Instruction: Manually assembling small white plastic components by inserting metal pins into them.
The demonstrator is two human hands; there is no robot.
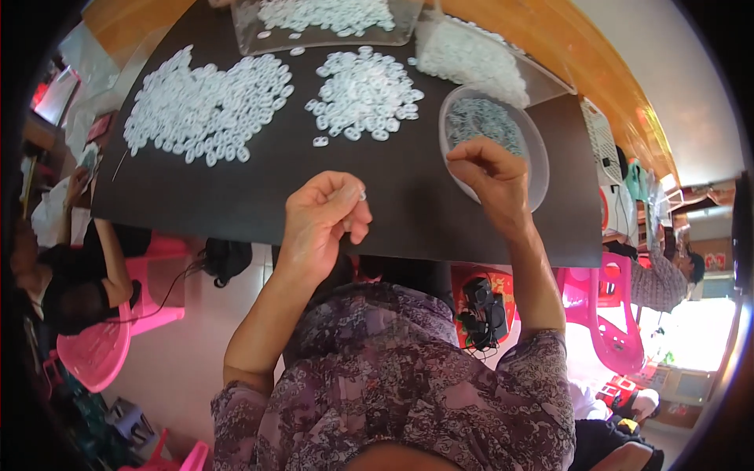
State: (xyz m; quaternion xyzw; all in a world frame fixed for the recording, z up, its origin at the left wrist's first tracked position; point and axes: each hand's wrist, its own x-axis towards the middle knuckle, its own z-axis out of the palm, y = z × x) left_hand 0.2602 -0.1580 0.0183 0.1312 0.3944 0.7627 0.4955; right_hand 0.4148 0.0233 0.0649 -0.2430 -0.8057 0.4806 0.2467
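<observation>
My left hand [323, 213] is raised over the near edge of a black mat [259, 196], fingers pinched on a small clear plastic ring [362, 193]. My right hand [492, 174] hovers at the near rim of a round clear bowl [536, 157] that holds grey-blue small parts; its fingers are curled together, and I cannot see whether they hold anything. Two heaps of small white rings lie on the mat: a wide left heap [206, 105] and a rounder middle heap [364, 93].
A clear tray [322, 35] of white rings and a clear bag [471, 59] of them sit at the mat's far side. A person sits on a pink chair [102, 345] at left. Another person [664, 275] sits at right near pink stools [609, 314].
</observation>
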